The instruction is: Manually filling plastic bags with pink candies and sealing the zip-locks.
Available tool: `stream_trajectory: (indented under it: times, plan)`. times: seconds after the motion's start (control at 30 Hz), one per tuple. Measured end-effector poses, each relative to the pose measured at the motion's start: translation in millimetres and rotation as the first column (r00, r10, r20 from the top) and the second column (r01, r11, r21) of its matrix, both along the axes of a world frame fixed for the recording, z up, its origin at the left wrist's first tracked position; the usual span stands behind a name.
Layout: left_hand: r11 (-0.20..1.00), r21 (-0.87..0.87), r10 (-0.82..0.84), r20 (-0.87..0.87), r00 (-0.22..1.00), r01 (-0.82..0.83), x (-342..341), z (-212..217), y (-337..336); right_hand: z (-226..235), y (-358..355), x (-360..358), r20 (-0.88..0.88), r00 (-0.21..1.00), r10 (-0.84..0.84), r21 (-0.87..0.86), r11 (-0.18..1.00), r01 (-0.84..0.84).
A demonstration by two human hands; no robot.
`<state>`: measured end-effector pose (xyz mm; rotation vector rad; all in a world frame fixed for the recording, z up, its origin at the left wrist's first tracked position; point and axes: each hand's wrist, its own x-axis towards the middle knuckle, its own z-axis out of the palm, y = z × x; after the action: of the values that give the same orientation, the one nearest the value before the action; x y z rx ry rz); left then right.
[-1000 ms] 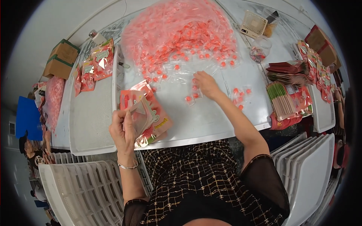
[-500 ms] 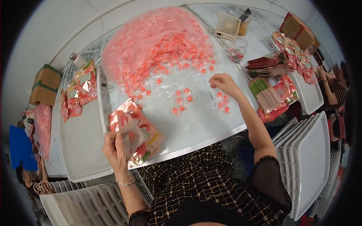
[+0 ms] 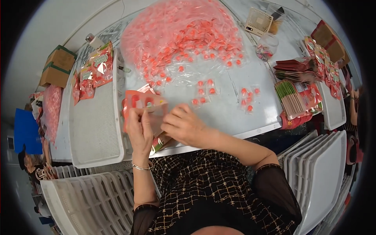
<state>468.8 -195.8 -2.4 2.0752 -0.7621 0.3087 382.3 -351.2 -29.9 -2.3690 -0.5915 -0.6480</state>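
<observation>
My left hand (image 3: 141,129) grips a red and pink pouch (image 3: 138,98) with a clear panel, thumb on the near side. Against the pouch's right edge, the curled fingers of my right hand (image 3: 186,127) are closed; their tips are partly hidden there. Beneath both hands lie more red printed pouches (image 3: 158,141), mostly covered. Farther to the right, a small group of wrapped red candies (image 3: 201,91) rests on the table, and another group (image 3: 247,98) sits right of it. Behind them spreads a large heap of wrapped candies (image 3: 196,41) on clear plastic.
A white tray (image 3: 94,137) with filled pouches (image 3: 102,64) stands at left. Stacked flat pouches (image 3: 290,100) lie at right, near a small fan (image 3: 258,21) and a clear jar (image 3: 267,46). Stacked trays (image 3: 319,172) flank me below the table. Another person's arm (image 3: 353,107) shows at far right.
My right hand has swung left from beside the right candy group to the pouch in my left hand. That pouch has tilted. The whole view has shifted slightly.
</observation>
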Motion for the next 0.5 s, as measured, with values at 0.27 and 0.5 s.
stream_trajectory:
  times: [0.27,0.5]
  plan:
    - [0.993,-0.101,0.052,-0.157,0.986,-0.068,-1.8,-0.8,26.0,-46.8,-122.2,54.0,-0.325,0.932,0.158,0.823,0.534,0.196]
    - [0.967,-0.252,0.003,-0.150,0.989,-0.042,3.7,-3.2,18.6,-98.2,-92.3,50.7,-0.241,0.653,-0.718,-0.341,0.693,0.635]
